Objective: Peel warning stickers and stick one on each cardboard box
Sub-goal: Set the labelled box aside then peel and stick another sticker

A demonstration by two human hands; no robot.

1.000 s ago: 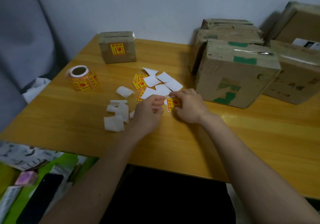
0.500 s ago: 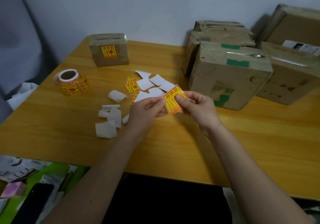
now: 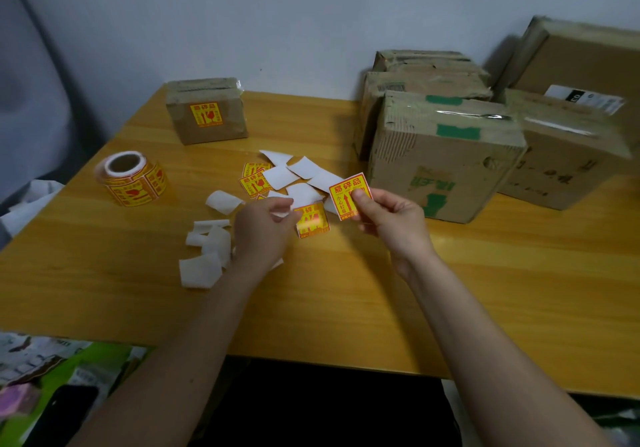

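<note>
A yellow warning sticker point(image 3: 349, 195) is pinched upright by the thumb and fingers of the right hand point(image 3: 391, 216), above the table point(image 3: 485, 273) and just in front of the nearest cardboard box point(image 3: 446, 155). A second sticker point(image 3: 312, 221) is pinched at its edge by the left hand point(image 3: 265, 230). White backing papers point(image 3: 207, 249) are scattered nearby. A sticker roll point(image 3: 133, 178) stands to the left, and a small box point(image 3: 207, 110) already bearing a sticker is set behind it.

The table point(image 3: 485, 273) was smooth, slightly glossy wood, the boxes point(image 3: 446, 155) rough matt cardboard under shiny tape, the backing scraps point(image 3: 201, 268) matt white paper.
</note>
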